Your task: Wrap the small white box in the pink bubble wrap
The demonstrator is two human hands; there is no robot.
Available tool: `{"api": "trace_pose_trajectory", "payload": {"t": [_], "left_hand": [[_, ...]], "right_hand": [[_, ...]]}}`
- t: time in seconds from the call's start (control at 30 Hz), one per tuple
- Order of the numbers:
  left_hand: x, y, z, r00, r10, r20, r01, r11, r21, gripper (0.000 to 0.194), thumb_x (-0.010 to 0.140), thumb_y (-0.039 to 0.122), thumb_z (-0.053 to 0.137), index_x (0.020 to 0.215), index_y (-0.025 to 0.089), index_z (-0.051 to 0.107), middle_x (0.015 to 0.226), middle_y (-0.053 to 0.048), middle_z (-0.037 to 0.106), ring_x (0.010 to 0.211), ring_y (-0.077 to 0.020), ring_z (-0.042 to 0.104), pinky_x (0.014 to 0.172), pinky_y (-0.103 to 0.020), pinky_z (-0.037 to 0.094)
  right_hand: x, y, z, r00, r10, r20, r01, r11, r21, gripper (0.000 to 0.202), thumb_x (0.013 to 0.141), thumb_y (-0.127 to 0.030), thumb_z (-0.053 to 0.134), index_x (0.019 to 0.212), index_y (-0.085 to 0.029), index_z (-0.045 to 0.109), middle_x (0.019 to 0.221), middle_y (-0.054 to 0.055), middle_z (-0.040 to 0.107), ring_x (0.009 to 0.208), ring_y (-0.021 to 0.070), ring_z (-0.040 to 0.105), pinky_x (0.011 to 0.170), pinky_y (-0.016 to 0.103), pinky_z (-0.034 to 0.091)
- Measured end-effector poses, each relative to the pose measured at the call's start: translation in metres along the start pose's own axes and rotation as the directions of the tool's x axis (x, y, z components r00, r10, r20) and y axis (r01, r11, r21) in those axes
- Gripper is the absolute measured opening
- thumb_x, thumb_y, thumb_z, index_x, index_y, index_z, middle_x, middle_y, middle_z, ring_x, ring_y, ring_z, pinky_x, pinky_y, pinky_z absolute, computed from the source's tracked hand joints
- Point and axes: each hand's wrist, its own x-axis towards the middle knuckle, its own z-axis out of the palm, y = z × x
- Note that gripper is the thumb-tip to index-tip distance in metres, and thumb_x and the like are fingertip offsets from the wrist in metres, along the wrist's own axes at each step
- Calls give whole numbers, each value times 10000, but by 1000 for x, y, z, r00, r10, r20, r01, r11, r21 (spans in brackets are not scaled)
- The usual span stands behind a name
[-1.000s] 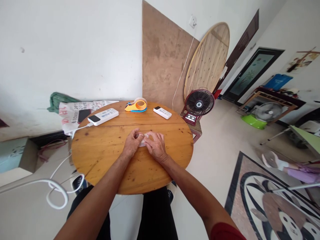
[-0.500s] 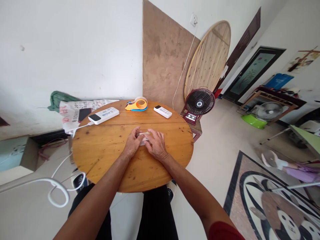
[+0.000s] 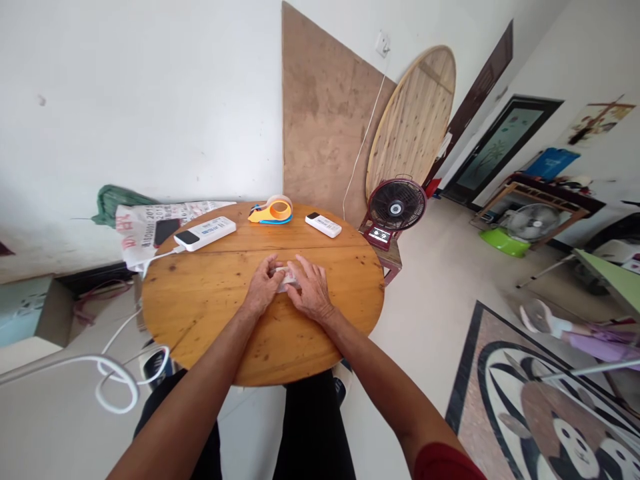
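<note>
A small pale packet (image 3: 287, 280) lies at the middle of the round wooden table (image 3: 200, 300), between my two hands. My left hand (image 3: 263, 285) has its fingers bent around the packet's left end. On the packet's right side, my right hand (image 3: 311, 288) touches it with thumb and curled fingers. Both hands partly cover the packet, so its print cannot be made out. Beyond them are an orange and blue tape dispenser (image 3: 273, 212), a white device with a black end (image 3: 206, 233) and a smaller white device (image 3: 323, 225).
A white cable (image 3: 163, 255) runs off the table's left edge. Behind it lie a printed sack (image 3: 137, 230) and a dark phone (image 3: 167, 231). A dark red fan (image 3: 395, 207) stands on a stool at the right. Someone's leg in purple (image 3: 600, 343) shows far right.
The fingers of both hands have shifted slightly around the packet, and more of its surface shows between them. The whole view has moved a little.
</note>
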Motion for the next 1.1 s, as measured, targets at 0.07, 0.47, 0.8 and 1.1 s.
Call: {"api": "trace_pose_trajectory", "payload": {"t": [0.07,0.47,0.8,1.1], "left_hand": [[0,0,0,1000,-1,5,1,1000,-1,671,644,344,696,1256,175,479,1100,-66,578,842,-163,605,737,-312,507],[-3,5,1,1000,-5,10,5,1000,-9,663,633,316,706,1242,168,488,1100,-61,568,809,-141,583,696,-282,497],[-3,3,1,1000,1,-12,-1,1000,-27,661,618,321,699,1225,164,492,1080,-55,571,793,-137,579,688,-279,490],[-3,3,1,1000,7,-7,-7,999,-41,661,610,339,705,1213,169,496,1078,-59,574,805,-151,587,703,-299,494]], "right_hand": [[0,1,1,1000,-16,16,16,1000,-21,498,893,-376,547,1364,-217,524,1527,132,357,1267,280,421,1027,420,288],[0,1,2,999,-42,-23,41,998,-48,377,908,-370,564,1251,-219,607,1404,113,490,1214,261,443,996,406,315],[0,1,3,999,-36,-24,35,999,-30,357,907,-369,560,1226,-216,608,1401,112,491,1215,258,449,1004,403,320],[0,2,3,999,-51,14,52,996,-67,419,934,-376,507,1325,-235,559,1496,115,399,1216,275,451,1003,428,317]]}}
